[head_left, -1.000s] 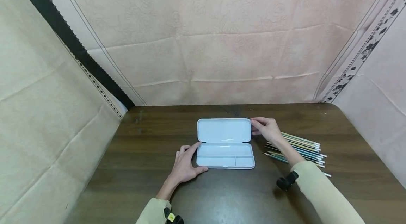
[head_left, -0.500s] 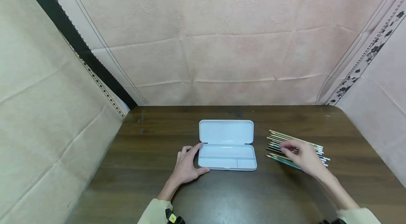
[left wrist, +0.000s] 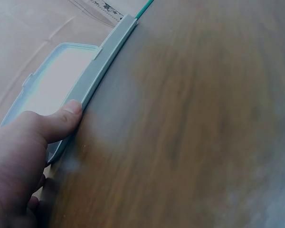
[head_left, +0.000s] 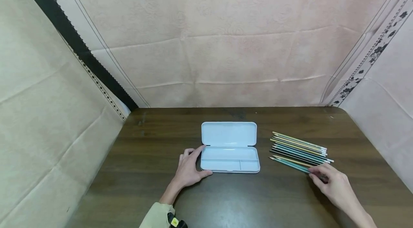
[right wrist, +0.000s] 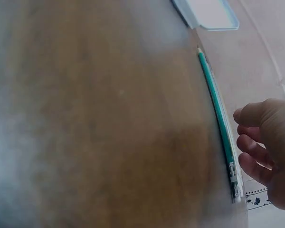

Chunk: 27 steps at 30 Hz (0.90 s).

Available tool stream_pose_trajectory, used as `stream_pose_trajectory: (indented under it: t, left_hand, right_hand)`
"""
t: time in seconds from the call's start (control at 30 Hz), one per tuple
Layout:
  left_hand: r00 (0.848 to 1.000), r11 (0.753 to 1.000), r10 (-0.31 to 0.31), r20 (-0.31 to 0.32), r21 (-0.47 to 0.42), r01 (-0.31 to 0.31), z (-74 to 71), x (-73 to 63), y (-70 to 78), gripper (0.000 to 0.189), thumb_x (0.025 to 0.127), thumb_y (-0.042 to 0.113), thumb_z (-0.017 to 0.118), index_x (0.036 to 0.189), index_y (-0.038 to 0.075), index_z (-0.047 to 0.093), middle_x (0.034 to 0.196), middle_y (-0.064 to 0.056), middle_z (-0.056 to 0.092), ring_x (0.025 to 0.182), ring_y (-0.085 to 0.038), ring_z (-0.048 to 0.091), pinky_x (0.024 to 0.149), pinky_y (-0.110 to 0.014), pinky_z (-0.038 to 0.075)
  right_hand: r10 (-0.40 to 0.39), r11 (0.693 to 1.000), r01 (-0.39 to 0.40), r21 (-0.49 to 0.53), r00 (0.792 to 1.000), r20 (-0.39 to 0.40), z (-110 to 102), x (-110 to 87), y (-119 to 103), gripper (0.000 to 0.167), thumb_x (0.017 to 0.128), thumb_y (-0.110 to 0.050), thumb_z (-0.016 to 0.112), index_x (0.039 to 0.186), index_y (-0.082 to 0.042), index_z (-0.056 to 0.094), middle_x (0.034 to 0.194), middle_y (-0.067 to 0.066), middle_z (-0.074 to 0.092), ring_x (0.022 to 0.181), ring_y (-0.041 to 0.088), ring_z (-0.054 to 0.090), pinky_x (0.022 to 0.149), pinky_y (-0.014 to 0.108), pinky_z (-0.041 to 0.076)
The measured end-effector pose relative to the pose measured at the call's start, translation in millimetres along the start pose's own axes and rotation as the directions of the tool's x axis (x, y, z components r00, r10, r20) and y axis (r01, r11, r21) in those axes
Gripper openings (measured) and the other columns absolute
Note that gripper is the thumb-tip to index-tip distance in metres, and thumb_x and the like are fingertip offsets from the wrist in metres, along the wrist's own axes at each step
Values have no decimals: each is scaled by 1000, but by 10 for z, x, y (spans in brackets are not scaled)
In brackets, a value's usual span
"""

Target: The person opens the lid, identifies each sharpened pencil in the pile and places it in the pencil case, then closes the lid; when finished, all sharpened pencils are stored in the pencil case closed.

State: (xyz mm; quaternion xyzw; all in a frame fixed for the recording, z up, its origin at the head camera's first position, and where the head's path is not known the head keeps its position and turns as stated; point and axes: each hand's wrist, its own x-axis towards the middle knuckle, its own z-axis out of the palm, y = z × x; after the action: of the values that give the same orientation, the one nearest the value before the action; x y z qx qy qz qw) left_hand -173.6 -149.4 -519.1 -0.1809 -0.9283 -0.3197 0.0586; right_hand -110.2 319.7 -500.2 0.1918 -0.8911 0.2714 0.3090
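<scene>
An open light-blue pencil case (head_left: 229, 152) lies on the brown table, its lid (head_left: 229, 133) folded back. My left hand (head_left: 188, 167) grips its left end, thumb on the front wall and index finger near the hinge; the thumb on the case's side also shows in the left wrist view. Right of the case lies a loose row of several pencils (head_left: 298, 149), green, yellowish and dark. My right hand (head_left: 333, 185) hovers over the eraser end of the nearest green pencil (right wrist: 217, 107). In the right wrist view its fingers are loosely bent, with a gap to that pencil.
The case has a long back compartment and a divided front strip (head_left: 222, 165). Cloth hangings (head_left: 226, 59) stand behind the table (head_left: 155, 149) and along both sides. A strapped black device (head_left: 175, 221) sits on the left wrist.
My right hand has left the lid's right edge, passed over the pencils and come down to the eraser end of the front pencil. The left hand stays at the case.
</scene>
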Motion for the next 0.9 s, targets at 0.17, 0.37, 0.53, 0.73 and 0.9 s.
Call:
stream_pose_trajectory:
  t: [0.17,0.37,0.53,0.73,0.9]
  left_hand:
    - [1000,1000,-3,5,5,3,9,-2,-2,89,76,47,85,151,19,45,139,-6,56,124,-30,39,92,-49,31]
    - [1000,1000,-3,8,5,3,18,-4,-6,89,76,47,85,151,19,44,139,-5,56,124,-30,39,92,-49,31]
    - [1000,1000,-3,7,8,3,23,-2,-12,89,76,47,85,151,20,44,139,-6,56,124,-30,39,92,-50,31]
    - [1000,1000,-3,4,9,3,16,0,-10,89,76,47,85,151,19,44,139,-6,57,124,-31,39,92,-50,31]
    - [1000,1000,-2,3,10,2,13,-2,-12,89,76,47,85,151,19,44,139,-6,56,124,-31,39,92,-51,31]
  right_hand:
    - [18,997,-17,-72,1000,13,-11,-45,26,36,57,9,86,81,-16,72,82,-7,62,65,5,51,58,17,39]
    - [19,992,-16,-124,1000,19,-20,-83,53,39,53,8,87,78,-18,72,82,-6,63,72,12,52,61,21,39]
    - [28,989,-23,-149,999,32,-18,-109,74,40,52,7,88,78,-19,72,82,-6,62,75,17,54,62,22,39]
    - [36,988,-30,-155,999,36,-14,-114,96,39,53,7,88,78,-19,72,82,-7,61,75,16,53,61,21,38]
    - [41,985,-33,-168,998,44,-13,-104,107,39,54,5,89,79,-20,72,82,-8,62,75,16,54,61,21,39]
